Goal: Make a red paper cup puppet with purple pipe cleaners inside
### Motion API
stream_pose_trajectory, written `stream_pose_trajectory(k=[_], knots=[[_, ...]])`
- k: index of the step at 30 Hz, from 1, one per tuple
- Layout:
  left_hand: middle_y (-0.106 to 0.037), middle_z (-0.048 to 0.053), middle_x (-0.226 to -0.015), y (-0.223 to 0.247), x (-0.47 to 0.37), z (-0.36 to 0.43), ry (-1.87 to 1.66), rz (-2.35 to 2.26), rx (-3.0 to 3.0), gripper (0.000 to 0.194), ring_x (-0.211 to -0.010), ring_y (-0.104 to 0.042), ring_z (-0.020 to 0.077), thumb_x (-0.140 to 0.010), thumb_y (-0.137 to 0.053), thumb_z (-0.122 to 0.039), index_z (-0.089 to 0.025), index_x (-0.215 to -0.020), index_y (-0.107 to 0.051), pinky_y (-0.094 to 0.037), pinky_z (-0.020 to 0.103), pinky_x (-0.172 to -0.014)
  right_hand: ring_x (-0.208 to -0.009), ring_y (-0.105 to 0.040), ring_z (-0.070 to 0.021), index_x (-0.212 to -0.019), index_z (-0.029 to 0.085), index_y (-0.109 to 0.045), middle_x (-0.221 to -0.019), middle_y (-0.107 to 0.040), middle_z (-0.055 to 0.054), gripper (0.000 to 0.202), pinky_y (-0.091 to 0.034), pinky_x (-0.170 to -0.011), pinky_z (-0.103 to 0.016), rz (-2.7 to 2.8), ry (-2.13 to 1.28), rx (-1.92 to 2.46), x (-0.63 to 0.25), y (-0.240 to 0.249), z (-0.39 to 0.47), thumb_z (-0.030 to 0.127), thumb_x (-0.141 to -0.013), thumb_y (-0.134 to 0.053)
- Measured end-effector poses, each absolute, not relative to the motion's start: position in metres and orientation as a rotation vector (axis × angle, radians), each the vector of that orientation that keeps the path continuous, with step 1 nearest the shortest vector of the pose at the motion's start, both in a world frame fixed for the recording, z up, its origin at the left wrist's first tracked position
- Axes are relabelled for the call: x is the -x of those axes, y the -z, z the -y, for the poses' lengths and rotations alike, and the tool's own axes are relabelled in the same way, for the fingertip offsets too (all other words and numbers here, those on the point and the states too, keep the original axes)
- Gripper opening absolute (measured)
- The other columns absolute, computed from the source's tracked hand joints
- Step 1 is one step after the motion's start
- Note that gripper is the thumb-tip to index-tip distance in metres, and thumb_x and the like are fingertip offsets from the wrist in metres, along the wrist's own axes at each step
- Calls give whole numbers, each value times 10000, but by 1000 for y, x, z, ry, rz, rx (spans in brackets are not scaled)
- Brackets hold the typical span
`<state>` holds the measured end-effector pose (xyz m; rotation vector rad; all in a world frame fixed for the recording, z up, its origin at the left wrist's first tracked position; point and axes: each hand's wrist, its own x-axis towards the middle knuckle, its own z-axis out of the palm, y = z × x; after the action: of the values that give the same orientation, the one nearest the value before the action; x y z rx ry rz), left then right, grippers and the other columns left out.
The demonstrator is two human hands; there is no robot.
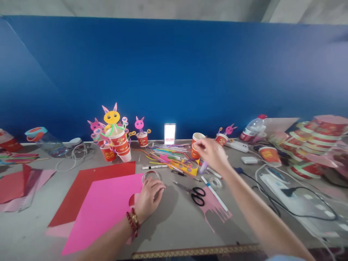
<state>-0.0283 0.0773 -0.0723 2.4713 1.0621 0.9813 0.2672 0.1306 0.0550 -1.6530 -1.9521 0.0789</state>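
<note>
My left hand (150, 197) rests low over the edge of a bright pink paper sheet (106, 206), fingers loosely bent and apart, with nothing visible in them. A clear ring (150, 173), perhaps a tape roll, lies just beyond its fingers. My right hand (213, 152) is raised beside a red and white paper cup (196, 139), its fingertips pinched together in front of the cup; whatever they pinch is hidden. Between my hands lie black-handled scissors (194, 194), pointing left, and a cut pink paper scrap (212, 203) with a white marker (216, 195) across it.
Yellow paper with cut-outs (190, 168) lies before a pile of coloured pipe cleaners (168, 154). Paper-cup figures with animal faces (112, 117) stand at the back left. Stacked cups (320, 141), a bottle (252, 128) and a cabled power strip (288, 192) occupy the right.
</note>
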Motion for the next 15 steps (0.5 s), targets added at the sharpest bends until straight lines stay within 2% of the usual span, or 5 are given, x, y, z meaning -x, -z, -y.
stream_pose_trajectory(k=[3,5,7,10,15], knots=[[-736,22,-999,73,28,-77,-976,-1042,-2466,210,-963,-685,200,-938,-502,-106,-256,-992,-639,-413,492,-1074,-809,-633,-242,-845,207,-684,-840,-721,-79,145,-409,-712,-306,1911,-18,1824,-308,-70,-168,244,-890,-552],[-736,18,-988,74,27,-77,-988,-1027,-2466,211,-954,-687,194,-937,-500,-102,-255,-991,-634,-417,485,-1074,-752,-651,-218,-757,208,-689,-778,-733,-53,87,-407,-668,-274,1975,-50,1885,-321,-65,-185,188,-815,-627],[-737,18,-976,74,28,-78,-1004,-1026,-2464,205,-947,-687,193,-937,-499,-103,-254,-986,-630,-423,481,-1068,-750,-669,-201,-766,216,-709,-789,-753,-36,90,-407,-652,-251,2030,-66,1916,-326,-56,-194,150,-782,-650],[-743,22,-973,73,29,-79,-1008,-1030,-2466,203,-946,-691,196,-938,-496,-104,-251,-983,-629,-423,487,-1069,-793,-686,-197,-813,227,-731,-850,-774,-32,107,-400,-635,-239,2061,-41,1943,-328,-48,-199,166,-796,-645],[-750,29,-978,71,28,-80,-966,-1009,-2465,207,-956,-696,201,-937,-495,-106,-250,-990,-635,-448,476,-1053,-819,-679,-249,-822,219,-745,-803,-762,-67,148,-406,-640,-275,2012,25,1977,-333,-49,-196,292,-844,-618]])
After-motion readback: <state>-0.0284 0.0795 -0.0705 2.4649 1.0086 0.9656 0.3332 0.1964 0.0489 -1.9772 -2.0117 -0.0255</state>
